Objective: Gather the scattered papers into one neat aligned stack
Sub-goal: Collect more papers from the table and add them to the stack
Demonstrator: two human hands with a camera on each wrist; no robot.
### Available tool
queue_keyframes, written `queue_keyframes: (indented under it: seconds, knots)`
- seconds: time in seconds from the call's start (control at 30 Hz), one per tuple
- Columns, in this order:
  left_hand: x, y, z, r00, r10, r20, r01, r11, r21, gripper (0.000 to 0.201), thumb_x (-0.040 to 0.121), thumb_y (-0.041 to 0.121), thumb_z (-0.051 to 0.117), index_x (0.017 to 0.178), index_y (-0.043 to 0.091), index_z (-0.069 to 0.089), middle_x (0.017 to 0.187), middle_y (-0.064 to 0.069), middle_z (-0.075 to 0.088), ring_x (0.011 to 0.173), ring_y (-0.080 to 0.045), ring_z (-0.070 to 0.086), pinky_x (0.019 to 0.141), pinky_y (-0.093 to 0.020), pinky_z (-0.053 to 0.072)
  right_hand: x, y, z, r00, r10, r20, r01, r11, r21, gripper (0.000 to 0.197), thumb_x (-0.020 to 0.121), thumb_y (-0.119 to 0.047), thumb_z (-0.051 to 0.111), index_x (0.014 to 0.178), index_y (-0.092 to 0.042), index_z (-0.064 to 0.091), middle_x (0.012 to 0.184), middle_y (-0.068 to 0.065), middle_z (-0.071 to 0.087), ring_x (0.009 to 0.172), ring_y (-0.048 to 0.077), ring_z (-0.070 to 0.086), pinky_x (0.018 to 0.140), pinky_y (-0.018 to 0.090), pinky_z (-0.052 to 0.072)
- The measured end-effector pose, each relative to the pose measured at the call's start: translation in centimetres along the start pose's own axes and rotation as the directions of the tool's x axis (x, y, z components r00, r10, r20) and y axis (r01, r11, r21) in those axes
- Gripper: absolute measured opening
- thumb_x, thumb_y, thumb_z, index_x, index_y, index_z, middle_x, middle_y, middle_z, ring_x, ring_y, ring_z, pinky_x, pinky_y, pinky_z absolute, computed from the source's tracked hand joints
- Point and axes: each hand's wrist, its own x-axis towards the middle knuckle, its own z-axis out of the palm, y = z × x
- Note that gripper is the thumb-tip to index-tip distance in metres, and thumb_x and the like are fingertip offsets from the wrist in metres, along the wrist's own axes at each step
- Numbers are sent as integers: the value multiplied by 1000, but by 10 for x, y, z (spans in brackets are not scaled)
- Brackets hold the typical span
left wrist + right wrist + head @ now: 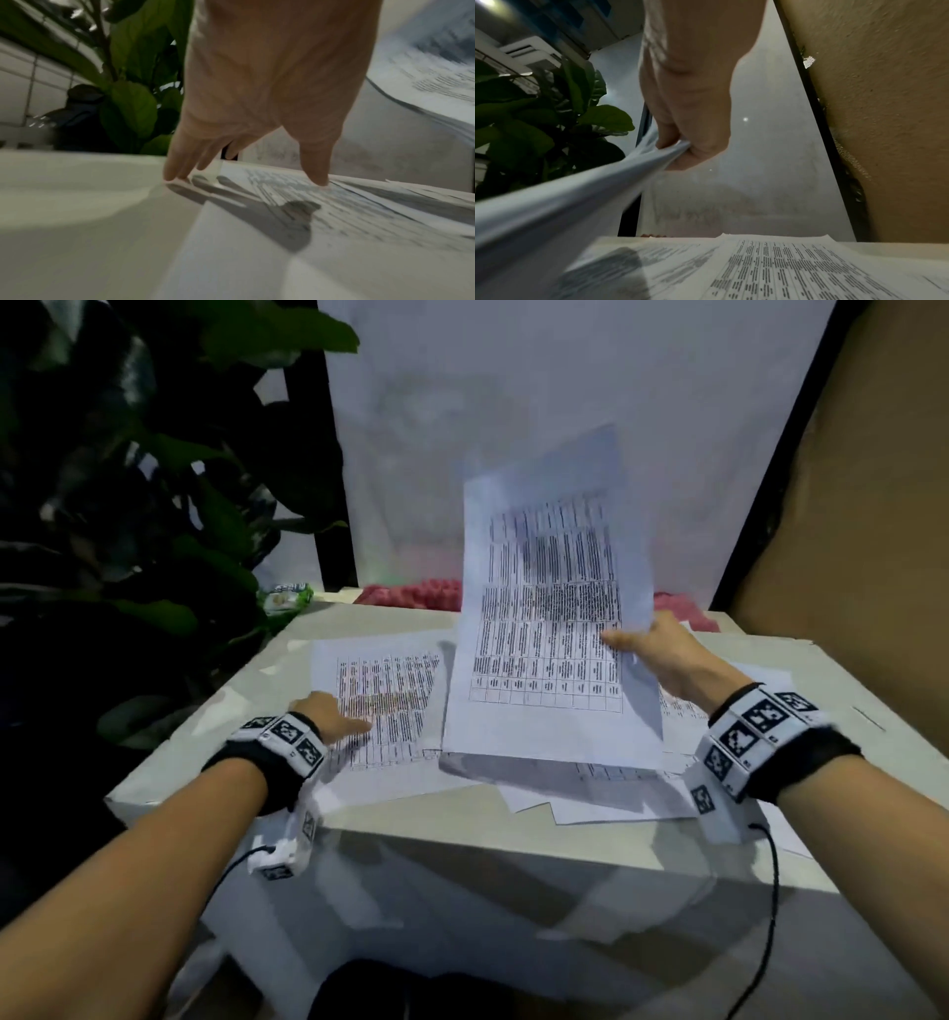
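Your right hand [662,654] pinches the raised sheaf [554,618] by its right edge, long axis running away from you, its lower end over the loose papers [590,793] on the desk [513,845]. Your left hand [328,711], fingers straight, presses the flat sheet [385,695] lying just left of the sheaf. That sheet sits nearer your left hand, so I judge it joins next.
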Motion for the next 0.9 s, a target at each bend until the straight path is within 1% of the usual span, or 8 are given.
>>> queue_keyframes:
  seconds: [0.1,0.27,0.37,0.47,0.57,0.63,0.83,0.9]
  knots:
    - [1,-3,4,998,-39,47,39,999,9,75,83,50,61,126,-9,46,135,-25,48,120,-37,54,99,-40,44,1,4,4,1000,28,-11,-28,999,-31,14,89,-13,56,76,-12,52,70,3,51,57,11,53,54,21,46]
    - [7,2,2,998,-42,56,40,998,43,65,79,39,70,123,-4,49,124,-19,55,113,-33,56,90,-37,47,2,9,11,998,39,-44,-41,998,-49,33,90,-16,57,115,4,55,112,26,60,105,37,58,66,24,46]
    - [11,9,-4,995,-30,98,30,1000,5,43,78,41,70,90,2,56,80,-8,55,87,-26,54,73,-31,41,3,10,13,998,22,-53,-25,998,-52,33,90,-15,56,117,3,55,119,29,58,110,40,57,80,33,48]
    - [16,15,-2,996,-24,85,22,999,29,46,73,52,70,68,12,48,68,-2,50,77,-23,52,71,-29,41,4,9,12,998,3,-66,-8,998,-64,33,91,-14,55,118,4,54,122,32,56,116,46,51,93,43,46]
    - [18,19,5,995,-11,96,-4,988,152,47,70,59,69,66,14,55,78,-4,61,75,-21,56,74,-30,47,5,8,9,998,-15,-63,10,997,-76,33,90,-13,55,115,9,53,123,37,52,111,49,53,102,54,40]
    - [16,25,5,996,7,92,-29,973,231,44,76,51,67,90,9,67,101,-7,68,81,-21,55,80,-31,48,7,6,5,998,-28,-64,24,998,-62,28,90,-13,56,107,9,56,117,36,56,95,41,57,100,57,41]
    - [9,39,4,995,30,93,-57,951,302,46,80,41,67,115,10,65,124,-9,64,102,-23,62,91,-30,48,12,5,-3,997,-34,-70,32,999,-37,11,89,-13,56,79,-9,57,71,10,55,56,10,49,60,24,52]
    - [7,31,4,991,97,88,-122,931,344,28,84,32,64,109,21,70,126,1,63,105,-24,64,92,-31,52,13,8,-7,996,-33,-81,31,999,-32,14,89,-12,57,93,1,60,93,26,62,75,25,56,80,39,54]
